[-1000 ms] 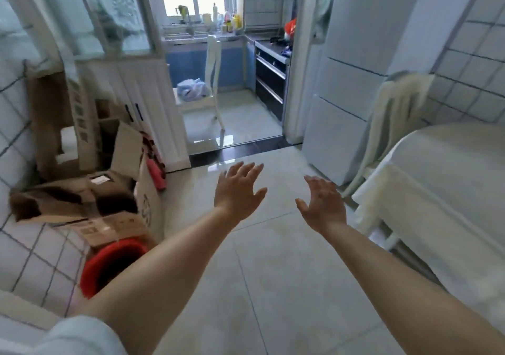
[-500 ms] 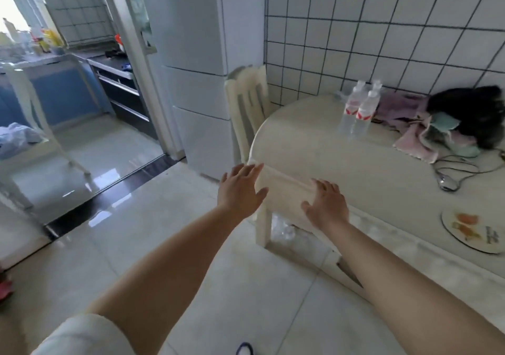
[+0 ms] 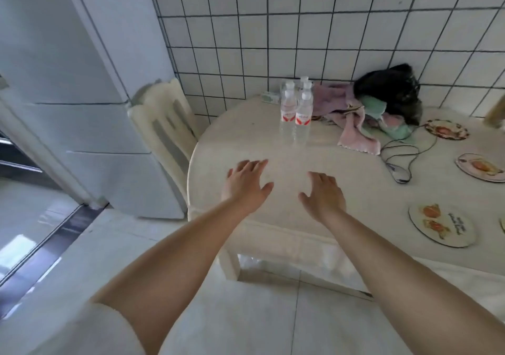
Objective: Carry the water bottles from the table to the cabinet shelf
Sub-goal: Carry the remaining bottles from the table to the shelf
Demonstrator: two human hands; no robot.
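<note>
Clear plastic water bottles (image 3: 296, 114), white-capped with red-and-white labels, stand upright in a tight cluster at the far side of the tabletop (image 3: 341, 174), close to the tiled wall (image 3: 300, 32). At least four are visible, two in front and two partly hidden behind; the exact count cannot be confirmed. Pink and green cloths (image 3: 358, 125) lie just beside the cluster on its right, with a dark bundle (image 3: 388, 89) behind them. A small box (image 3: 270, 97) sits to the far left of the bottles.

Both hands are held above the near part of the tabletop, palms down, fingers straight and slightly spread. Neither holds anything. The left hand (image 3: 247, 182) and the right hand (image 3: 323, 195) lie side by side with a gap between them.

The bottles lie beyond the fingers, directly farther along the line of reach and roughly centred on the gap between the two hands. Their long axes are vertical. The left hand's fingertips appear slightly nearer the cluster; the difference is small.

Assessment: no bottle is yet grasped, so the carry has not begun. A forward reach by both hands, closing round the bodies from the sides, seems called for. Risk: the bottles stand touching, so one may topple its neighbour.

A cabled mouse (image 3: 399, 174) and decorated mats (image 3: 442, 229) occupy the right side; a chair (image 3: 166, 125) stands left.
</note>
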